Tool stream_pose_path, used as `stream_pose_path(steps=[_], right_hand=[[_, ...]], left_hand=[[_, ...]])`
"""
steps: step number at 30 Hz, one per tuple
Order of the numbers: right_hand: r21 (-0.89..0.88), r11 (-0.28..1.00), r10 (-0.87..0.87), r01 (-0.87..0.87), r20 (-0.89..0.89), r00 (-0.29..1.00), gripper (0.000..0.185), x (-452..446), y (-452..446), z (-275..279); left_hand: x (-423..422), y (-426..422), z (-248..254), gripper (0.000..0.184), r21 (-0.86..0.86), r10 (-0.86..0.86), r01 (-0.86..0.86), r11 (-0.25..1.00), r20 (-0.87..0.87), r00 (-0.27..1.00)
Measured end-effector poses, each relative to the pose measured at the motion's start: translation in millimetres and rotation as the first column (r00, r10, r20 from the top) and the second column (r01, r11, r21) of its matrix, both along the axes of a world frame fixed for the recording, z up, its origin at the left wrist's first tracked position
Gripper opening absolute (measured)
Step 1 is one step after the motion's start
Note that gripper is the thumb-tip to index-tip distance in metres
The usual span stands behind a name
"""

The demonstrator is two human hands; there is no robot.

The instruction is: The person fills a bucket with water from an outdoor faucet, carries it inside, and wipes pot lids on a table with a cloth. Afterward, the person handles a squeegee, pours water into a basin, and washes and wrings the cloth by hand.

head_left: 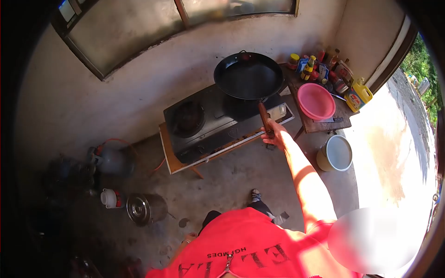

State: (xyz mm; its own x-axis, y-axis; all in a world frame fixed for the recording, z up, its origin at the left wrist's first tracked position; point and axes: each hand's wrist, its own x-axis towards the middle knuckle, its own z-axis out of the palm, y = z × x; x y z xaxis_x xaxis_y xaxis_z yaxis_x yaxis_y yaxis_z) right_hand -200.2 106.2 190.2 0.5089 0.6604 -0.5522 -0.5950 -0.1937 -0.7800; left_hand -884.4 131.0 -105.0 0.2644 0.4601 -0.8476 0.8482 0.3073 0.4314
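Right hand closed on pan handle at stove's right side

Right hand (276, 135) outstretched, fingers wrapped round the brown handle (263, 113) of a black pan (249, 74). Pan sits over the right part of the stove (215, 114); cannot tell whether its base touches the burner beneath. Left hand (189, 239) low, on the near side of the stove, beside the red shirt (236, 231); mostly hidden, finger state cannot be told. Left burner (189, 116) of the stove uncovered.

Right of the stove: wooden side table (320, 126) bearing a pink basin (316, 100), a yellow jug (359, 96) and clustered bottles and jars. Below that table, still right of the stove: bucket (338, 153) on the floor. Left of the stove, also on the floor: lidded metal pot (147, 209), grey gas cylinder (116, 160)
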Motion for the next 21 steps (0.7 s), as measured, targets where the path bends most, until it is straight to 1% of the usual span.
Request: stream_pose_path(steps=[2,4,6,8,9,11,12,14,15,16,19,21], right_hand=[[-0.021,1.0,0.024,-0.023,0.041,0.999,0.035,2.4,9.6,2.8],[0.01,0.998,0.058,-0.059,0.06,0.997,0.027,9.3,13.6,-11.0],[0.021,0.998,0.056,-0.058,0.086,0.995,0.027,9.7,14.9,-14.6],[0.026,0.999,0.043,-0.047,0.131,0.99,0.028,9.0,13.3,-12.8],[0.031,0.999,0.041,-0.045,0.122,0.992,0.028,9.6,14.1,-14.6],[0.035,0.998,0.052,-0.056,0.107,0.993,0.028,10.7,15.2,-18.3],[0.038,0.998,0.047,-0.051,0.096,0.994,0.028,11.8,15.3,-19.1],[0.028,0.997,0.067,-0.07,0.11,0.992,0.028,13.4,16.5,-16.8],[0.015,0.997,0.074,-0.076,0.12,0.99,0.027,12.6,15.5,-16.5],[0.008,0.994,0.103,-0.105,0.114,0.988,0.027,11.6,13.8,-16.2],[0.038,0.997,0.063,-0.068,0.111,0.992,0.026,8.7,12.5,-13.6],[0.024,0.996,0.089,-0.091,0.099,0.991,0.026,9.4,12.7,-13.7]], left_hand=[[11.9,-16.4,-0.4,0.024,0.008,-0.012,0.012,1.0,0.003,1.0],[32.5,-20.5,-8.3,0.024,0.018,-0.036,0.036,0.999,0.009,0.999],[57.8,-7.0,-6.1,0.025,0.033,-0.056,0.055,0.998,0.021,0.998],[71.9,-17.4,10.3,0.025,0.044,-0.057,0.056,0.997,0.029,0.998],[74.4,-4.5,36.7,0.025,0.043,-0.042,0.041,0.998,0.024,0.999],[166.8,-7.6,160.4,0.025,0.083,0.137,-0.139,0.987,0.036,0.99],[169.2,-3.7,156.4,0.025,0.085,0.152,-0.155,0.984,0.036,0.988],[169.3,2.6,142.2,0.023,0.099,0.252,-0.256,0.962,0.051,0.966],[169.1,0.2,138.4,0.023,0.094,0.274,-0.278,0.956,0.046,0.96],[170.0,-2.0,138.8,0.023,0.096,0.226,-0.228,0.969,0.033,0.974],[167.0,-15.7,140.5,0.025,0.068,0.128,-0.125,0.99,-0.045,0.991],[165.8,-26.1,147.3,0.03,0.08,-0.008,0.018,0.997,-0.126,0.992]])
